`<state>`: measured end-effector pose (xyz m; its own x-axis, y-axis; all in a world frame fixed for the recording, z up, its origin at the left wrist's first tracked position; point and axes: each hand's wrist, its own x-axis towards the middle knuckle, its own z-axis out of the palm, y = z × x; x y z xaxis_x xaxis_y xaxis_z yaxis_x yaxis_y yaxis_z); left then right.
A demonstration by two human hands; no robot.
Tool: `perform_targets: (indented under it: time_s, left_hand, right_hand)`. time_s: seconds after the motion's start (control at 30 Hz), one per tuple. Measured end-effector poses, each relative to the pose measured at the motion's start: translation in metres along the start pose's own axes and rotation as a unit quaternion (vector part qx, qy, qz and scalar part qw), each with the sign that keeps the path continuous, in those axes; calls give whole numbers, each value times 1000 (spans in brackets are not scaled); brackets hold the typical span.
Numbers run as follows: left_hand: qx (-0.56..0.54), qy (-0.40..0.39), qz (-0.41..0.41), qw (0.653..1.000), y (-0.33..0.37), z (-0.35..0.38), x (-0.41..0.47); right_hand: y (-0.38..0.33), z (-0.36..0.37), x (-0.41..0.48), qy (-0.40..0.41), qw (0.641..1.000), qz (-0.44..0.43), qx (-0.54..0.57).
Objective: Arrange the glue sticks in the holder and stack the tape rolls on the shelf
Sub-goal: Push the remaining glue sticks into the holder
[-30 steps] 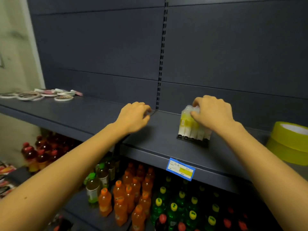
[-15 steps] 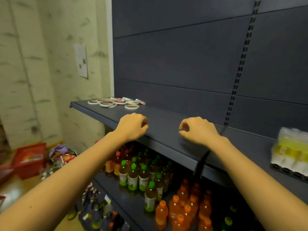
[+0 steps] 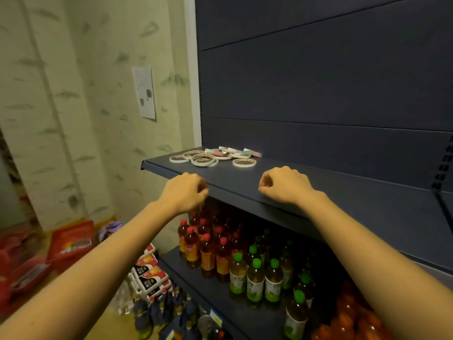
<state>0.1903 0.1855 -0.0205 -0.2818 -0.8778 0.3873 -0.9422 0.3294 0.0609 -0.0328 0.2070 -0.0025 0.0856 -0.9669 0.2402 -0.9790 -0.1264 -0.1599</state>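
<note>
Left hand, right hand — both curled, empty. Tape rolls lie flat on shelf just beyond — nearer left; glue sticks behind.

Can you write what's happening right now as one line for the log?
left hand: curled, empty | right hand: curled, empty | tape rolls: scattered on shelf | glue sticks: lying behind rolls

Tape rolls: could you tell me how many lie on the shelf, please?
7 tape rolls, left on the shelf: one leftmost, one behind it, two overlapping centrally, two by the glue sticks, one alone front right. More may be hidden.
</note>
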Motion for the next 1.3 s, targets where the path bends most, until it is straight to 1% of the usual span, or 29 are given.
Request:
perform_targets:
  time_s: [0.13, 0.3, 0.47, 0.6, 0.7, 0.87, 1.07, 1.2, 1.3]
  left_hand:
    - [-8, 12, 4, 1000, -29, 11, 22]
    - [8, 6, 31, 999, -57, 30, 62]
    - [-4, 28, 39, 999, -84, 44, 119]
    - [9, 23, 39, 999, -108, 51, 168]
    - [-10, 33, 40, 999, -122, 59, 199]
    - [-14, 27, 76, 997, -127, 74, 245]
    - [-53, 33, 128, 990, -127, 98, 307]
    - [-75, 17, 155, 985, -136, 112, 345]
    - [-84, -3, 174, 981, -141, 117, 366]
  right_hand:
    - [-16, 12, 34, -4, 1000, 3, -5]
    - [-21, 26, 86, -7, 1000, 17, -17]
    - [-19, 42, 162, 9, 999, 39, -7]
    - [-12, 47, 226, -1, 997, 75, -8]
    - [1, 56, 264, 5, 994, 106, 5]
    - [24, 71, 294, -24, 988, 154, -3]
    - [45, 79, 318, -10, 983, 186, 0]
    - [51, 84, 340, 21, 985, 171, -3]
    - [49, 92, 357, -2, 987, 158, -25]
